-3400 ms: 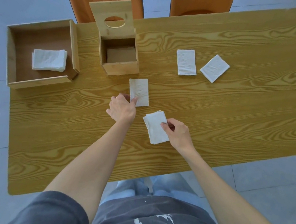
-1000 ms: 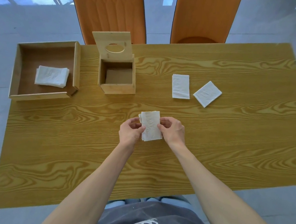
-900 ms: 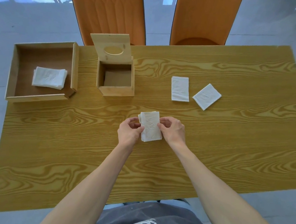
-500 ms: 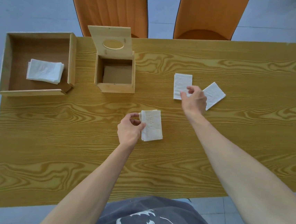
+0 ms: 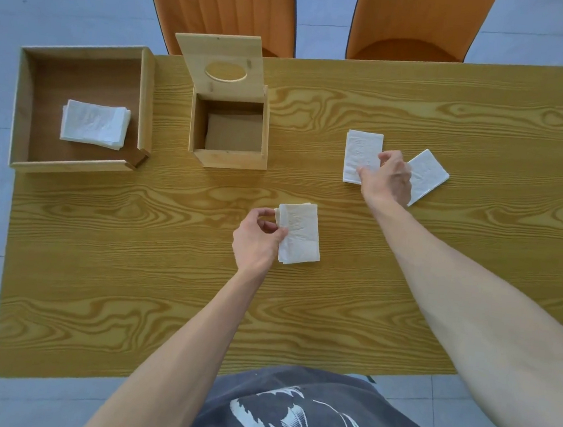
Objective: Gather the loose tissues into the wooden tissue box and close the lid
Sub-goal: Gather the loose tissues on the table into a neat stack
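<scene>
Gathering tissues beside the open tissue box (image 5: 231, 132)

My left hand (image 5: 256, 242) pinches the tissue stack (image 5: 300, 235) below the box; my right hand (image 5: 388, 179), fingers spread, presses a loose tissue (image 5: 359, 153) to its right.

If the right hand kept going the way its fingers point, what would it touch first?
The right hand points away and slightly left; its fingertips already sit at the upright white folded tissue. Beyond that lies only bare wooden table, as far as visible.
</scene>
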